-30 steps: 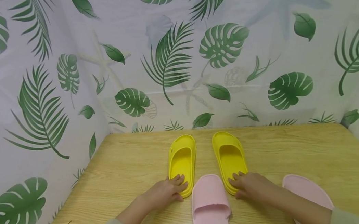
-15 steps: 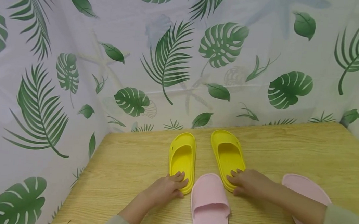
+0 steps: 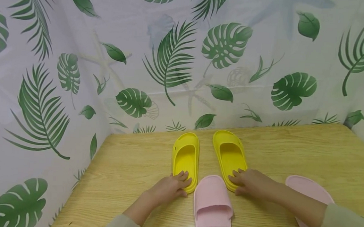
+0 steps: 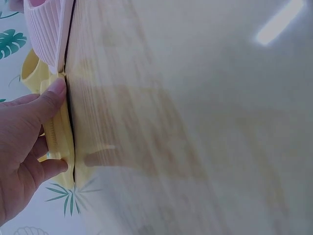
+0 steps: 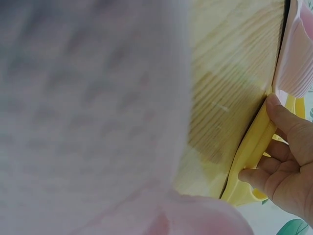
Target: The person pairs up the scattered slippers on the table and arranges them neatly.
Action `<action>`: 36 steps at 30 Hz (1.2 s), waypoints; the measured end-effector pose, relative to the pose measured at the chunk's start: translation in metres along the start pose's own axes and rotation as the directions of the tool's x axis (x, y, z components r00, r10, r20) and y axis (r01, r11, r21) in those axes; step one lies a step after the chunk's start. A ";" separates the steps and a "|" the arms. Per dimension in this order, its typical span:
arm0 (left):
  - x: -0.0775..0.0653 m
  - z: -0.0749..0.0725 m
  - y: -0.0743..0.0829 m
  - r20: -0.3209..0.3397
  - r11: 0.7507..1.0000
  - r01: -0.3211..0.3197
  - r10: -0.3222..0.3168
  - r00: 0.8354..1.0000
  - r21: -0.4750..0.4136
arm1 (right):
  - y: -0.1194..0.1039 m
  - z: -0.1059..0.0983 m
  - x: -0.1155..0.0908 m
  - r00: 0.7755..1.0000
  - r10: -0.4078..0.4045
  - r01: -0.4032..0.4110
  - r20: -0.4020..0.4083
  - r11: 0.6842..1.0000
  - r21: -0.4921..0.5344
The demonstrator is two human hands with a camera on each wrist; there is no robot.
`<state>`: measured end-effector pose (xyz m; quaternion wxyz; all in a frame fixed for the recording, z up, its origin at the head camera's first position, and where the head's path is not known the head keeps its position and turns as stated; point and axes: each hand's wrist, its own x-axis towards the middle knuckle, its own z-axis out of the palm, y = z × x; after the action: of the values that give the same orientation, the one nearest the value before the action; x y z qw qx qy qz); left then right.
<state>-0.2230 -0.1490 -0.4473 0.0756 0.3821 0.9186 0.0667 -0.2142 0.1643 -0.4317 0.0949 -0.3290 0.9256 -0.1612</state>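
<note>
Two yellow slippers lie sole down on the wooden tabletop, toes toward the back. My left hand [image 3: 170, 187] grips the heel end of the left yellow slipper [image 3: 186, 138]. In the left wrist view, its thumb and little finger sit along the yellow rim [image 4: 55, 125], with the other fingers partly hidden. My right hand [image 3: 255, 184] holds the heel of the right yellow slipper [image 3: 228, 138] the same way. The right wrist view shows thumb and little finger spread against its yellow side [image 5: 252, 147]. Between the hands lies a pink slipper [image 3: 212, 195].
A second pink slipper [image 3: 310, 187] lies under the right forearm, partly covered. Its dimpled surface [image 5: 88, 107] fills much of the right wrist view, blurred. A leaf-print cloth [image 3: 178, 68] hangs behind the wooden tabletop [image 3: 292, 151] and along its left side.
Both yellow slippers have slid slightly toward the back of the table, with my hands moving along at their heels. The pink slippers have stayed in place.
</note>
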 end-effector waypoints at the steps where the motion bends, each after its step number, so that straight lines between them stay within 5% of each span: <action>1: 0.000 0.000 0.000 0.000 1.000 0.003 -0.003 1.000 0.000 | 0.000 0.000 0.000 1.000 -0.001 0.001 0.001 1.000 0.000; 36: 0.022 -0.004 -0.007 0.045 0.998 0.043 -0.041 0.998 -0.037 | 0.004 -0.005 0.023 0.992 0.047 -0.040 0.121 0.997 -0.060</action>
<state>-0.2435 -0.1384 -0.4469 0.1046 0.3625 0.9231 0.0743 -0.2358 0.1533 -0.4304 0.1455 -0.3206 0.9293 -0.1118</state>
